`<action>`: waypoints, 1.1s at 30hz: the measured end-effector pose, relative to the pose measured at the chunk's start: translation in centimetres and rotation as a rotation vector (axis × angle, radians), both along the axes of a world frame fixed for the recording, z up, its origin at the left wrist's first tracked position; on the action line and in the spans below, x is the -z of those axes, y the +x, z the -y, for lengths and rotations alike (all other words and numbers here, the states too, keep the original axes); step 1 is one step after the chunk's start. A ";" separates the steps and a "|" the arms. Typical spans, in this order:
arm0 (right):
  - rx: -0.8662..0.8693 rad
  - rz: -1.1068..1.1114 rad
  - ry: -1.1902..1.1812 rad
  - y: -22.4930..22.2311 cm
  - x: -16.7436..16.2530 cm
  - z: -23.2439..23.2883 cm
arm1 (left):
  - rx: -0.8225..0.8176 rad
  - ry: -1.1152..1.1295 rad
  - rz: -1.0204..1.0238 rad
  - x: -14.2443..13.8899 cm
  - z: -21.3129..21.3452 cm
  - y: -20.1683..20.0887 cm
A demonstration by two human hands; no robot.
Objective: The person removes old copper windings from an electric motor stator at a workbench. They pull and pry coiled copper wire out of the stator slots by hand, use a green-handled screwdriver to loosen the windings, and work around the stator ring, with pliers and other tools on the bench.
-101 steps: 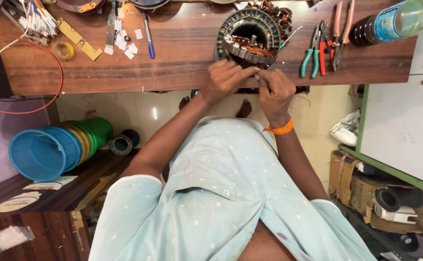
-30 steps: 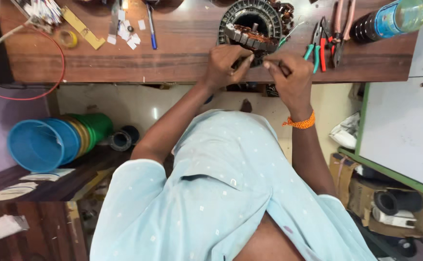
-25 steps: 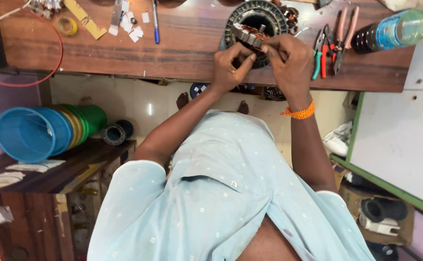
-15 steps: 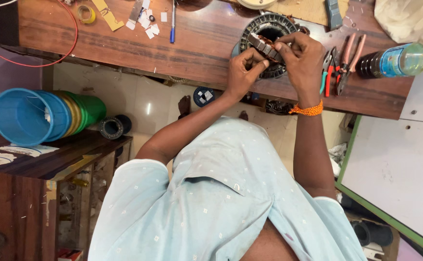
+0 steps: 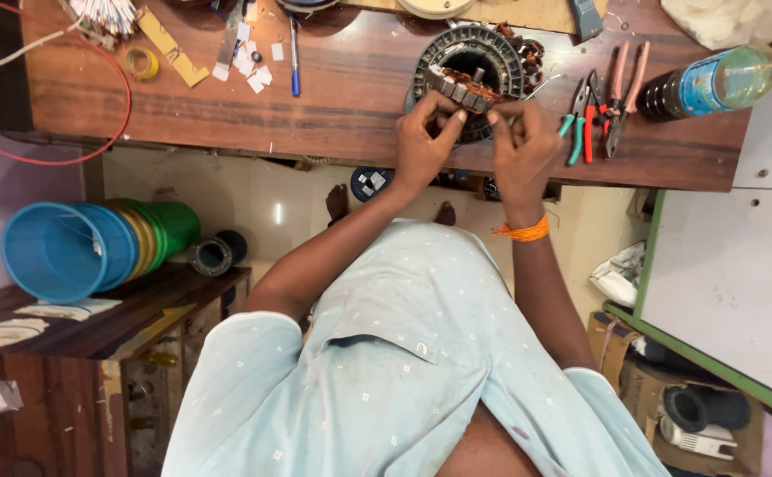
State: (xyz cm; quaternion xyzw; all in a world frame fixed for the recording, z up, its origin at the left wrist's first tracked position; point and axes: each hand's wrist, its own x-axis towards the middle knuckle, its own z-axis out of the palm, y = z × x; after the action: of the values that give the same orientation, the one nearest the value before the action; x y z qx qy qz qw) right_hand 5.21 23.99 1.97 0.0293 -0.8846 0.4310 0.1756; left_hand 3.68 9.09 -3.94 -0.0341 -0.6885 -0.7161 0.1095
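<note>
**Head view: both hands at a motor stator on a wooden bench**

Head view, looking down past a pale blue dotted shirt (image 5: 403, 371) to a wooden workbench (image 5: 350, 115). On the bench, near its front edge, a round motor stator (image 5: 470, 66) with a dark slotted core and copper windings showing at its upper right. Left hand (image 5: 423, 146) raised to the stator's lower left, fingers curled and pinched on the near edge of the core. Right hand (image 5: 520, 150) just beside it, at the lower right, fingertips closed on the same edge; whether anything small sits between those fingertips cannot be told. Both hands close together, nearly touching, thumbs toward each other. An orange thread band (image 5: 520, 232) around the right wrist.

To the right of the stator, lying flat on the bench: green-handled pliers (image 5: 573, 124), red-handled cutters (image 5: 591, 119), and pink-handled pliers (image 5: 624, 84), side by side. Further right, a plastic bottle (image 5: 712, 84) on its side, dark at one end, clear at the other. To the left of the stator, well apart, a blue pen (image 5: 294, 53), scattered white paper scraps (image 5: 249, 66), a small roll of yellow tape (image 5: 143, 62) and a looping red wire (image 5: 116, 115). Below the bench, at left, nested plastic tubs on their side, blue (image 5: 50, 252) outermost.
</note>
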 end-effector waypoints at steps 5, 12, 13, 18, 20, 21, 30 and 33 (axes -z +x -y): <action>0.003 -0.085 0.004 1.1 -0.1 0.6 | 0.031 -0.192 -0.185 -1.4 0.8 0.5; -0.004 0.154 -0.279 -2.0 -0.4 -1.9 | 0.204 -0.771 -0.592 -3.4 3.3 -2.5; -0.007 0.172 -0.284 -2.3 -0.5 -2.2 | 0.229 -0.779 -0.575 -3.8 3.4 -2.9; 0.009 0.235 -0.234 -2.0 -1.3 -2.7 | 0.286 -0.793 -0.436 -5.9 3.4 -3.6; -0.012 0.175 -0.152 -0.9 -1.6 -2.4 | 0.311 -0.784 -0.307 -6.5 3.4 -3.8; -0.023 0.147 -0.109 -0.4 -1.6 -2.2 | 0.324 -0.777 -0.240 -6.6 3.3 -3.8; -0.070 -0.118 -0.059 1.6 0.7 1.4 | 0.320 -0.608 -0.409 -6.3 4.0 -4.5; -0.054 0.002 -0.157 1.9 2.1 1.3 | 0.389 -0.814 -0.634 -5.6 5.0 -4.3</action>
State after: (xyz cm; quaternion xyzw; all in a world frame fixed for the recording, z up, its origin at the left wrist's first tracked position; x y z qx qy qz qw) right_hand 7.13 22.68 -0.13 0.0389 -0.8472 0.5036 0.1650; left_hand -0.62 4.11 1.71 -0.4143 -0.8241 -0.3538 0.1552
